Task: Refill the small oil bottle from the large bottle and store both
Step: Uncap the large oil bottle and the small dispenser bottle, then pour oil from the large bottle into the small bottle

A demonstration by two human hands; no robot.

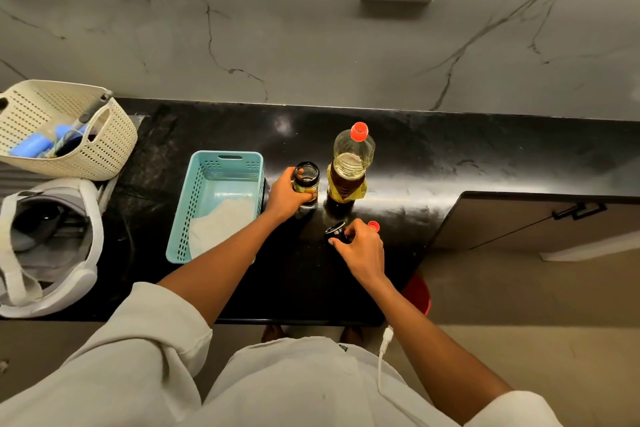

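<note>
Steadying the small oil bottle [306, 184] upright on the bench [485, 156], the left hand [285, 196] gripped its side, likely so the right hand [360, 246] could cap it with the black cap [335, 231] it pinched. The large bottle [349, 166] stood just beside.

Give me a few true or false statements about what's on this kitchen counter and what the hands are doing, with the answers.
1. The left hand grips the small bottle. True.
2. The small bottle has its lid on. False: its mouth is open, and the right hand pinches the black lid.
3. The large bottle lies on its side. False: it stands upright on the counter.
4. The blue basket sits left of the small bottle. True.
</note>
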